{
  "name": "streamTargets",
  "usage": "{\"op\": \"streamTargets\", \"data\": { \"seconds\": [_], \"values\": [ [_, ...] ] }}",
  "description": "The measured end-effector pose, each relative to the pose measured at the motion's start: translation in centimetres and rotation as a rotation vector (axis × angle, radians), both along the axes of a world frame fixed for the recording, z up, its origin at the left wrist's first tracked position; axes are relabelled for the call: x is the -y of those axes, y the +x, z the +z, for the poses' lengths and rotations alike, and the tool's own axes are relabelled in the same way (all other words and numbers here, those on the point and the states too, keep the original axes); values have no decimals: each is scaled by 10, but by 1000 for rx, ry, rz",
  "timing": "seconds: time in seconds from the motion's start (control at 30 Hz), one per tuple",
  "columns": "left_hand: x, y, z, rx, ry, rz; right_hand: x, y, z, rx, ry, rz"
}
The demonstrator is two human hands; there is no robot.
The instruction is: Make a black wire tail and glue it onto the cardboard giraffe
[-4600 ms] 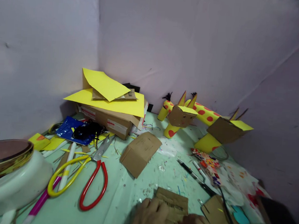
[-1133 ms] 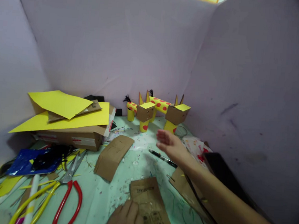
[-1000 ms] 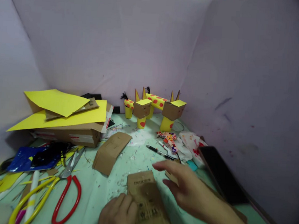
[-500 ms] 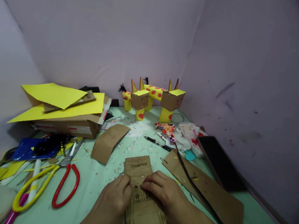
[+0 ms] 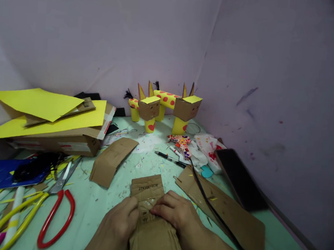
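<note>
A long brown cardboard strip (image 5: pixel 155 239) with printed marks lies in front of me, its far end creased and pointing away. My left hand (image 5: pixel 120 221) grips its left edge with the fingers curled. From the other side my right hand (image 5: pixel 179 214) holds the strip, fingertips pressed on its upper face near the printing. Part of the strip's edges is hidden beneath both hands. Beyond it lies a bent cardboard piece (image 5: pixel 113 161). To the right is a flat cardboard panel (image 5: pixel 234 219) with a black cord (image 5: pixel 207 199) across it.
Scissors (image 5: pixel 57 216) with red and yellow handles lie at left, near a blue packet (image 5: pixel 1 175). Yellow sheets (image 5: pixel 41 103) rest on a cardboard box (image 5: pixel 87 143). Two spotted paper animals (image 5: pixel 147 110) stand at the back. A pen (image 5: pixel 170 158) and a dark phone-like slab (image 5: pixel 240 181) lie right.
The view has shifted, so most things sit further left in it. My right fingers have slid slightly over the printed marks, and both hands still hold the cardboard strip.
</note>
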State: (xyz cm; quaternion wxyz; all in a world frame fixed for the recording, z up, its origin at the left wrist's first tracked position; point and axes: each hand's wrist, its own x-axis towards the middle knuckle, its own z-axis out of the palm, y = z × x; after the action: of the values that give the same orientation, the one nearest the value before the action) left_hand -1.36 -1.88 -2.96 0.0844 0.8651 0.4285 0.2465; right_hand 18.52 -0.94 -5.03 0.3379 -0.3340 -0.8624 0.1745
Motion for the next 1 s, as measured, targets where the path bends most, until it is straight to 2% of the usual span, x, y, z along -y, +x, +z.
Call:
{"op": "streamTargets", "data": {
  "seconds": [0.17,0.27,0.37,0.43,0.53,0.77,0.9,1.0],
  "values": [
    [6,-4,-5,-27,59,-19,7,1,7,-185,-29,96],
    [12,-12,-10,-96,204,-11,7,1,6,-226,-91,148],
    [16,-15,-12,-99,243,-100,8,1,0,-237,-93,154],
    [19,-11,-11,-9,195,-127,9,1,-3,-232,-90,127],
    [23,1,-9,93,103,-63,11,-1,-5,-227,-101,93],
    [22,11,-9,81,-208,58,15,-3,0,-224,-177,82],
    [17,9,0,4,-299,-8,18,-2,1,-77,-199,-37],
    [14,10,8,-17,-337,-57,19,-2,4,-47,-214,-84]
  ]
}}
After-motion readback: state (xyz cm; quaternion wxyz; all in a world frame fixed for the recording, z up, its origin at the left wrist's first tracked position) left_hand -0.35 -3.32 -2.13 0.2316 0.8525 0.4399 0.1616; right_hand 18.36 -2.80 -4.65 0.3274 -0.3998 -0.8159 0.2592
